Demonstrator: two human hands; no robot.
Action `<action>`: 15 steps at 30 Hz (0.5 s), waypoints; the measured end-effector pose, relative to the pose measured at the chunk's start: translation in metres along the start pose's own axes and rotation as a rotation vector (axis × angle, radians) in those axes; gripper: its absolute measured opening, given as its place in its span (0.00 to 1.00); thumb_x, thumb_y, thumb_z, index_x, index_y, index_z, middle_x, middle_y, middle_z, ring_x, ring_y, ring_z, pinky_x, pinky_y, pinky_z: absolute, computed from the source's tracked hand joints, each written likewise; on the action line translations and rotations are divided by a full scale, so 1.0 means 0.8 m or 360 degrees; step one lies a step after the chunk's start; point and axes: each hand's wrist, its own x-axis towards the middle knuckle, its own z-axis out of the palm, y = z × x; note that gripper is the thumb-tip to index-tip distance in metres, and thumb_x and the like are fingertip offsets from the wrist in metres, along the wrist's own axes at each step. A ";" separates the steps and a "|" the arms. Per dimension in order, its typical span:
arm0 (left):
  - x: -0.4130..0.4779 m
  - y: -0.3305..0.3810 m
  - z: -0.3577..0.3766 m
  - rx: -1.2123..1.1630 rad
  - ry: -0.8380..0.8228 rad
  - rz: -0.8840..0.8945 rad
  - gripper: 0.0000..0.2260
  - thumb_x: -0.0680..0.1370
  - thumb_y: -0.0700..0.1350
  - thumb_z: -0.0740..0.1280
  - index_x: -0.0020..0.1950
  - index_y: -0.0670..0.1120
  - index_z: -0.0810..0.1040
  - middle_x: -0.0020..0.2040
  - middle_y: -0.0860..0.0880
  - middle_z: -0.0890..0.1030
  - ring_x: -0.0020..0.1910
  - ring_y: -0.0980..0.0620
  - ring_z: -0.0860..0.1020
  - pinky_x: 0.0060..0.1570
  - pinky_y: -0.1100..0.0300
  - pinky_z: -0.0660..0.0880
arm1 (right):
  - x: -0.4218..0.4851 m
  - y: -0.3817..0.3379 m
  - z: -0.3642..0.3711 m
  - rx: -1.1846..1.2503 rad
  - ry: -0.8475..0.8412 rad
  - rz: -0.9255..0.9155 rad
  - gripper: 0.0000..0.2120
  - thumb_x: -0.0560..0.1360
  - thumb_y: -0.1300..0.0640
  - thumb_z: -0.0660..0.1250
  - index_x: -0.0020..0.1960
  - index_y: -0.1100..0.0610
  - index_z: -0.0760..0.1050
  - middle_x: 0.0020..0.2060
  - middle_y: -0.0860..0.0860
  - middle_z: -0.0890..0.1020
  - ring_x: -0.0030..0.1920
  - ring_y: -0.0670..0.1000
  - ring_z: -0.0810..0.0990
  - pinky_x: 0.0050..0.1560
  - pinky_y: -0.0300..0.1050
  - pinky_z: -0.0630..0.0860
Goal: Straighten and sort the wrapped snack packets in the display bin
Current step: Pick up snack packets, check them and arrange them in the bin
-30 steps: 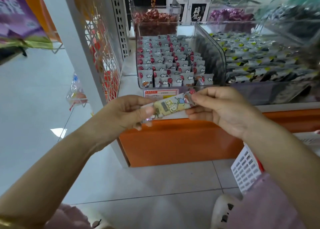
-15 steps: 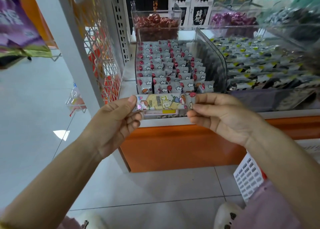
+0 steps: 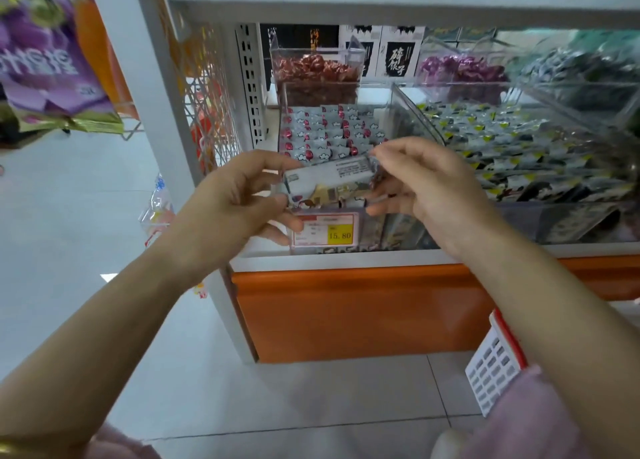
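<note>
**Left hand** (image 3: 239,195): at 9 o'clock of the packet. Thumb on top and fingers curled beneath, closed round the packet's left end. It probably steadies that end while the wrapper is pulled flat.

**Bin** (image 3: 281,119): clear-walled, on the shelf. Its rows (image 3: 329,129) of grey-and-red packets overlap in neat lines at 12 o'clock of the hands, and a new piece would likely slot in at the front.

**Packet** (image 3: 332,176): one long packet held level between both hands, just in front of the bin's front edge. Its white printed back faces up and a yellow strip shows below.

**Tag** (image 3: 325,231): price tag at 6 o'clock of the packet.

**Right hand** (image 3: 426,188): at 3 o'clock. Thumb and forefinger pinch the right end, the other fingers loose, apparently to tension and turn the packet.

**Neighbour bin** (image 3: 502,139): holds yellow-and-black packets, untouched.

**Change**: half a second ago the packet showed its yellow face and sat lower. It has since been lifted and rolled over.
</note>
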 end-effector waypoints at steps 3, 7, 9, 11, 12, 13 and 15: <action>0.001 -0.008 0.000 -0.0003 0.0062 0.0023 0.16 0.76 0.29 0.60 0.55 0.48 0.75 0.45 0.49 0.83 0.41 0.55 0.82 0.36 0.65 0.78 | -0.002 0.007 0.007 -0.0291 0.0003 -0.0152 0.05 0.74 0.64 0.67 0.46 0.55 0.76 0.44 0.53 0.80 0.39 0.48 0.83 0.37 0.38 0.80; 0.003 -0.017 -0.002 0.0084 0.0079 -0.0035 0.12 0.72 0.49 0.66 0.56 0.52 0.75 0.47 0.56 0.82 0.46 0.57 0.81 0.39 0.64 0.79 | -0.008 0.023 0.014 -0.0355 -0.0023 -0.0190 0.13 0.72 0.66 0.69 0.48 0.49 0.74 0.50 0.50 0.79 0.51 0.47 0.81 0.49 0.48 0.81; 0.004 -0.017 -0.004 0.0214 0.0130 0.0009 0.17 0.69 0.55 0.64 0.56 0.55 0.76 0.47 0.57 0.82 0.44 0.56 0.81 0.40 0.62 0.79 | -0.009 0.025 0.013 -0.0346 -0.0051 -0.0210 0.16 0.72 0.65 0.69 0.53 0.47 0.75 0.53 0.47 0.79 0.55 0.44 0.79 0.54 0.49 0.79; 0.004 -0.014 -0.003 0.0283 0.0156 0.0054 0.16 0.69 0.56 0.63 0.55 0.57 0.77 0.47 0.57 0.82 0.42 0.55 0.81 0.41 0.61 0.80 | -0.010 0.025 0.014 -0.0390 -0.0082 -0.0255 0.13 0.73 0.60 0.70 0.54 0.47 0.77 0.53 0.47 0.80 0.55 0.43 0.79 0.56 0.47 0.77; 0.004 -0.015 -0.001 0.0287 0.0162 0.0075 0.15 0.69 0.56 0.63 0.54 0.58 0.77 0.47 0.56 0.83 0.42 0.55 0.81 0.41 0.62 0.80 | -0.010 0.025 0.015 -0.0413 -0.0082 -0.0275 0.11 0.72 0.58 0.70 0.53 0.48 0.78 0.53 0.47 0.80 0.54 0.43 0.80 0.56 0.44 0.77; 0.004 -0.015 0.000 0.0287 0.0167 0.0098 0.13 0.69 0.55 0.63 0.53 0.59 0.77 0.47 0.56 0.83 0.42 0.55 0.81 0.40 0.64 0.79 | -0.010 0.025 0.016 -0.0415 -0.0068 -0.0289 0.10 0.72 0.58 0.70 0.52 0.48 0.78 0.51 0.46 0.81 0.52 0.42 0.80 0.54 0.42 0.77; 0.005 -0.015 0.004 0.0329 0.0177 0.0142 0.12 0.70 0.54 0.64 0.52 0.58 0.77 0.46 0.54 0.82 0.40 0.56 0.80 0.39 0.65 0.78 | -0.010 0.025 0.016 -0.0388 -0.0017 -0.0316 0.07 0.72 0.58 0.70 0.48 0.48 0.79 0.46 0.43 0.82 0.48 0.41 0.81 0.51 0.37 0.78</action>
